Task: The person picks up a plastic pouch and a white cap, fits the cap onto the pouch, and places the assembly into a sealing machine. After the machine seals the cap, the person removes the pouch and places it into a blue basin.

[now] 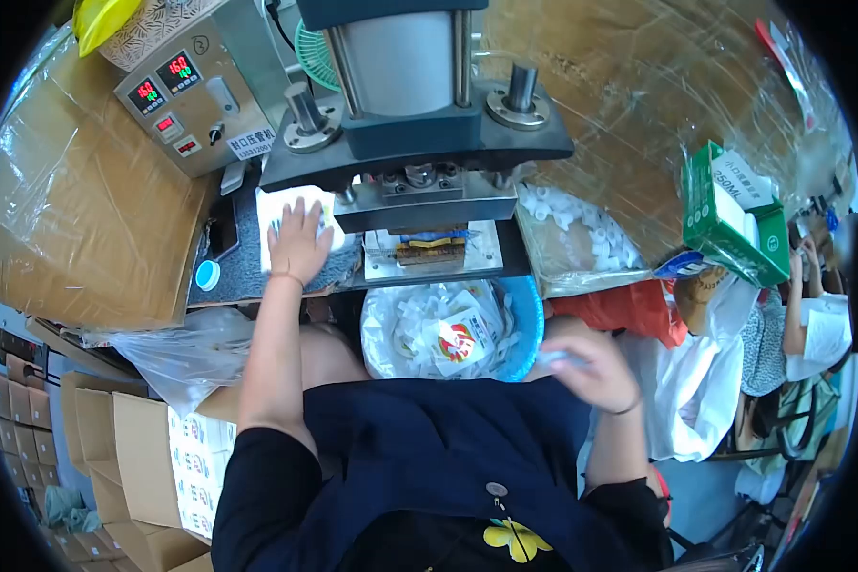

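My left hand (297, 250) lies flat with its fingers spread on white printed pouches (275, 204), left of the heat-sealing press (415, 205). Motion blurs my right hand (596, 374) beside the right rim of the blue basin (532, 329). A pale bit shows at its fingertips, too smeared to name. Inside the basin, lined with clear plastic, lie several white pouches and a printed pouch (459, 341) with a red and green picture. Under the press head sits a metal plate (486, 250) with a brown sealing block (431, 252).
A control box (200, 105) with red and green digits stands at the back left. White plastic spouts (582, 224) are heaped right of the press, near a green carton (734, 214). A blue cap (207, 275) and phone (224, 227) lie left. Another person (815, 324) sits far right.
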Tool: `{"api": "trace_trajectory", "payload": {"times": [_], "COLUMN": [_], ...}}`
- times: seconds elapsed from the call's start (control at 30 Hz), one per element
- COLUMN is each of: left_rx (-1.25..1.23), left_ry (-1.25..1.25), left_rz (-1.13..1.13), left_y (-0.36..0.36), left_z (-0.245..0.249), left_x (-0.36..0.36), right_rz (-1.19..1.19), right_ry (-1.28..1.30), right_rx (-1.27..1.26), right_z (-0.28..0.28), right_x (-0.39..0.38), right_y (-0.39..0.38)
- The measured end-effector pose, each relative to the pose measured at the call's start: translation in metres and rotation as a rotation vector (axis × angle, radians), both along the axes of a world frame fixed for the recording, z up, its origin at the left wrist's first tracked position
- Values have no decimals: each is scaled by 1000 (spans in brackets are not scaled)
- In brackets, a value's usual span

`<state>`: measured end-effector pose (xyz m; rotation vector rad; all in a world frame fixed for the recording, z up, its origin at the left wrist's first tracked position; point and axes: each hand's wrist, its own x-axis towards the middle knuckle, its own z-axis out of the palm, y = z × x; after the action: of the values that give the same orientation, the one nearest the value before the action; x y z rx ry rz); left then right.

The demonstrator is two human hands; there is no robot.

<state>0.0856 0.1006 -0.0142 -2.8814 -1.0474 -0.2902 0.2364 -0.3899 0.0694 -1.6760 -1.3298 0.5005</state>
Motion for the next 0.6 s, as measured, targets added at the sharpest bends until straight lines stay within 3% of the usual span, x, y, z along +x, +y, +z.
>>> {"api": "trace_trajectory", "payload": {"times": [0.03, 0.17, 0.37, 0.57, 0.6], "left_rx": [-32, -18, -21, -75, -169], "left_ry": [0, -26, 43, -13, -169], "left_rz": [-5, -131, -316, -417, -504], "left_y": [-10, -52, -99, -77, -64], "left_z": [-4, -1, 21, 24, 12], "left_x": [-8, -52, -94, -98, -103], "right_rz": [37, 58, -134, 33, 74], "right_ry": [87, -57, -178, -239, -219], "right_rx": [-22, -130, -132, -95, -167], "right_z": [-26, -85, -85, -67, -66], "right_x": [-10, -35, -17, -29, -32], "right_y": [12, 41, 57, 94, 96]}}
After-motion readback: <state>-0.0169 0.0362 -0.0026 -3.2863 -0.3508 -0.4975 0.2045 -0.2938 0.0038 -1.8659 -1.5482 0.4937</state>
